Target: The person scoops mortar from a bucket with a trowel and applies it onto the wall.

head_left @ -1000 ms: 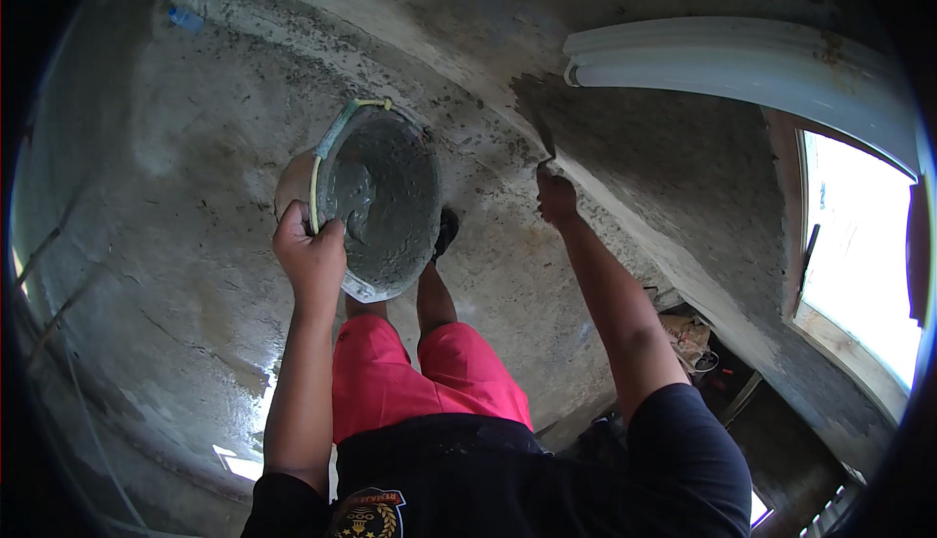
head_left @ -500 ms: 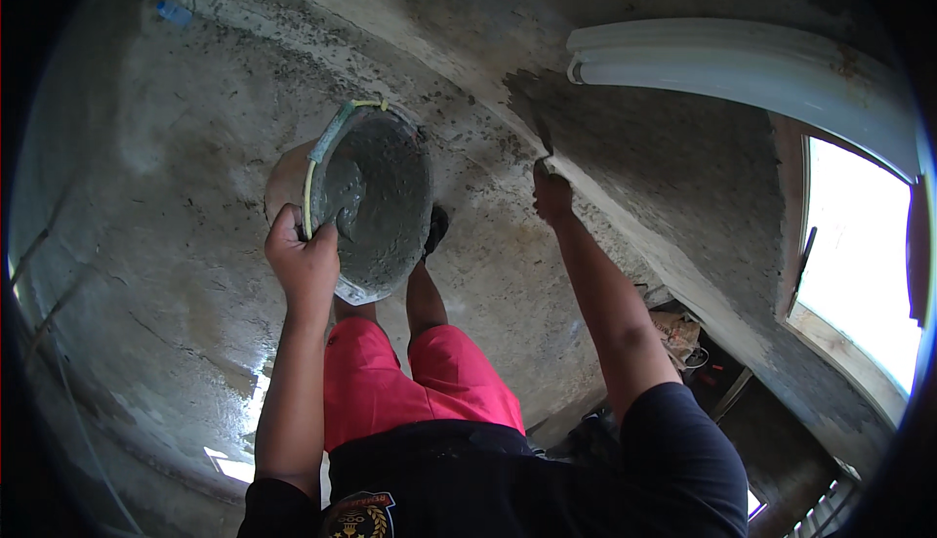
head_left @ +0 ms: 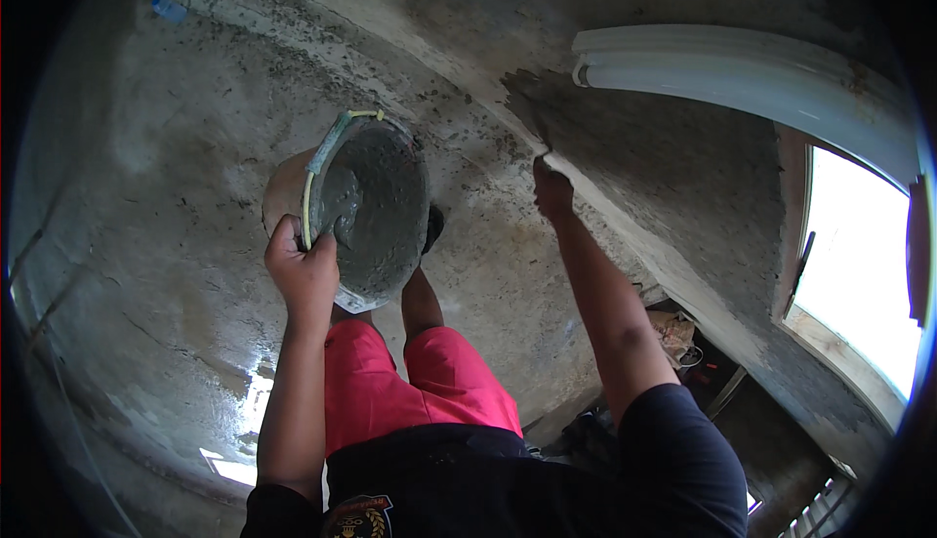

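Note:
My left hand [head_left: 302,263] is closed on the near left rim of a bucket [head_left: 286,186], tilted so its mouth faces up and right. Wet grey mortar [head_left: 376,211] lies inside. Its yellowish handle [head_left: 308,208], partly sleeved, rests along the left rim. Out to the right, my right hand [head_left: 553,191] is wrapped round the grip of a trowel [head_left: 545,151]. The trowel is held against the lower wall; its blade is dark and hard to make out. Just above it a dark wet patch of mortar [head_left: 527,99] marks the wall [head_left: 673,157].
White trim or pipe lengths [head_left: 722,64] jut out at the upper right, above a bright window opening [head_left: 859,255]. A blue plastic bottle [head_left: 169,10] lies far left on the rough floor [head_left: 185,157]. Clutter with a brown bag [head_left: 673,335] sits beyond my right elbow.
The bucket sits slightly lower and further left in view. My right hand stays by the same spot on the wall, with the trowel blade showing less than before.

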A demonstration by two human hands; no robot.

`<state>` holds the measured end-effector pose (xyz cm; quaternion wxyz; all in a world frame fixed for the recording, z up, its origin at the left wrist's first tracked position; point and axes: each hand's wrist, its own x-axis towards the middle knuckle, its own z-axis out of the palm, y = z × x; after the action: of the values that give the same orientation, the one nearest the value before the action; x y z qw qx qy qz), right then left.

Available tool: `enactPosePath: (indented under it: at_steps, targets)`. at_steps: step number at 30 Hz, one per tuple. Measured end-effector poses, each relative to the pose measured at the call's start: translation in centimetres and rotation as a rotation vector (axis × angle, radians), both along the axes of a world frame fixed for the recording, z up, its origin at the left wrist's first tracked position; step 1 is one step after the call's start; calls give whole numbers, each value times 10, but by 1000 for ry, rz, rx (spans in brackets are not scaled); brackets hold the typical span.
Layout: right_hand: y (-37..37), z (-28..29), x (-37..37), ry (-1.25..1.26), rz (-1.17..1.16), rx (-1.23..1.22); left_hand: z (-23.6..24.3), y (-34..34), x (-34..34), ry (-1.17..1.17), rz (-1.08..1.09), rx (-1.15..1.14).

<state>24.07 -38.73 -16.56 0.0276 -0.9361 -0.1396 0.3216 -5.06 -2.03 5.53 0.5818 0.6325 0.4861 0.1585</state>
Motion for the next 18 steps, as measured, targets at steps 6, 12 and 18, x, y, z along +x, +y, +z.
enactPosePath:
  at_steps: [6, 12, 18]
  targets:
    - [37, 13, -9, 242, -262, 24, -2, -3, 0, -60, 18, 19]
    - [60, 25, 41, 135, -505, 63, -5, 0, -5, -2, -32, 59]
    - [41, 32, 6, 65, -435, 1, -6, 0, -1, -4, 1, 80]
